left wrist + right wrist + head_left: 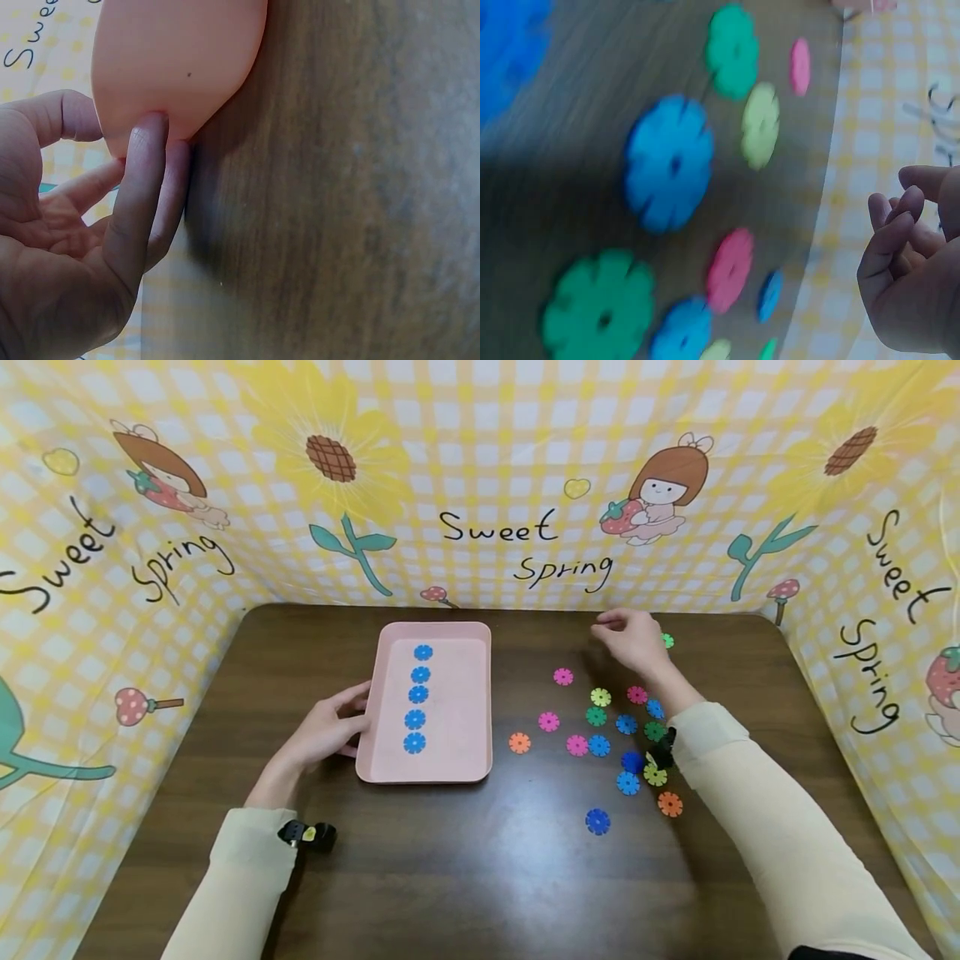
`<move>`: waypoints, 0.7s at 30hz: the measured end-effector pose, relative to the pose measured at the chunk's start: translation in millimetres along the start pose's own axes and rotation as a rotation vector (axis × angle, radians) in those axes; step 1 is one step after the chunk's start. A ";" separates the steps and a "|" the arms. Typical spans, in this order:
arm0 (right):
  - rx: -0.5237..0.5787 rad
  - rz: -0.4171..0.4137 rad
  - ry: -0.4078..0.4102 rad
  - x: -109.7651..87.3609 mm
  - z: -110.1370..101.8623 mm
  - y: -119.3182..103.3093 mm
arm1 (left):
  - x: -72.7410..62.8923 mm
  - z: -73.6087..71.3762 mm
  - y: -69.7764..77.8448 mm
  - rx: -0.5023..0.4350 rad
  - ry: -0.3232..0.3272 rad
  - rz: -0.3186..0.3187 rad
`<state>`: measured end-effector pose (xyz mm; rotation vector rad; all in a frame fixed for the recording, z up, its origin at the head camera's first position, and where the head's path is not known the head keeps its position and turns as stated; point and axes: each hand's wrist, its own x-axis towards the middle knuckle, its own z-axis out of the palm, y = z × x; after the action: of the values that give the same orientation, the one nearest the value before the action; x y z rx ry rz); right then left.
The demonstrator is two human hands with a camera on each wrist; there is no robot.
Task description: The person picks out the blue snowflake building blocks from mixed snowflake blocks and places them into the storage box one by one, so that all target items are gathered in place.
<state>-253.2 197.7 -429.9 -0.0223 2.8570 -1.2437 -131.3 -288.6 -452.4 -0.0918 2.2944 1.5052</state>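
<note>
A pink tray (453, 772) lies on the table with several blue notched discs (418, 694) in a column inside it. My left hand (332, 727) holds the tray's left side, fingers against its outer wall and rim; the left wrist view shows those fingers (146, 172) close up. Over the far right part of the table hovers my right hand (632, 639), its fingers loosely curled. In the right wrist view no disc shows between the right hand's fingers (889, 244). A bright green disc (668, 641) is partly hidden behind this hand.
Loose notched discs lie scattered right of the tray: pink (563, 677), orange (519, 743), dark blue (597, 822), green (596, 716) and yellow-green (600, 697) ones. Some lie near the right sleeve (750, 793). A checked yellow cloth (480, 468) walls the table's back and sides.
</note>
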 end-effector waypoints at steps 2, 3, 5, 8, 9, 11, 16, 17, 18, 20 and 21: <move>-0.001 0.031 0.006 -1.5 -6.5 9.2 | -0.8 0.3 -1.1 -0.004 0.001 0.000; -0.005 0.047 0.009 -2.5 -9.5 13.6 | -1.1 0.6 -1.5 -0.007 0.002 0.000; -0.013 0.080 0.011 -4.9 -14.7 21.6 | -1.4 0.8 -1.9 -0.009 0.003 -0.001; -0.033 0.129 0.007 -7.9 -20.4 34.6 | -1.7 0.9 -1.4 -0.013 0.003 -0.003; -0.039 0.144 0.005 -8.9 -21.9 38.7 | -1.6 0.8 -1.1 -0.012 0.002 -0.002; -0.057 0.166 0.000 -10.5 -24.2 46.7 | -1.4 0.7 -0.4 -0.012 -0.001 -0.001; -0.103 0.197 -0.040 -15.4 -28.4 60.3 | -0.8 0.0 0.2 -0.004 0.002 -0.003; -0.116 0.199 -0.049 -16.3 -28.8 61.7 | -0.6 0.0 0.2 -0.003 0.003 -0.003; -0.129 0.202 -0.059 -17.2 -29.1 62.7 | -0.5 0.2 0.0 -0.002 0.004 -0.002; -0.150 0.206 -0.072 -18.8 -28.7 63.2 | -0.2 0.6 -0.7 0.000 0.006 0.001; -0.161 0.207 -0.079 -19.5 -28.3 63.4 | -0.1 0.9 -0.9 0.000 0.007 0.002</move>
<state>-234.7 262.0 -456.7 0.2107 2.7974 -0.9525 -130.7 -288.2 -453.5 -0.0946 2.3006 1.5076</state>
